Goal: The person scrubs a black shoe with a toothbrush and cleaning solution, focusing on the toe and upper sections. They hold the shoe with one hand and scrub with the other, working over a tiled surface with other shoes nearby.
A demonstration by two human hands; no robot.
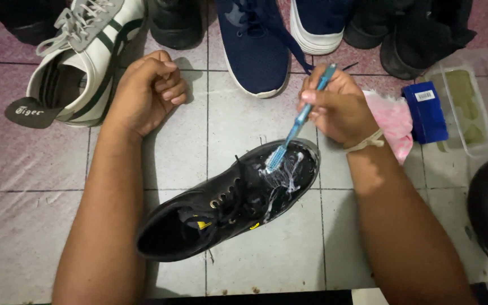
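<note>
Toe of black lace-up shoe [230, 203] lathered, rest dry; blue toothbrush [300, 121] pinched in right hand [340, 107], bristles on toe; left hand [148, 90] fisted, empty, clear of shoe.

Black shoe [227, 206] lies on the floor [40, 214], toe lathered in white foam; blue toothbrush [297, 121] angled, bristles on the toe.
</note>
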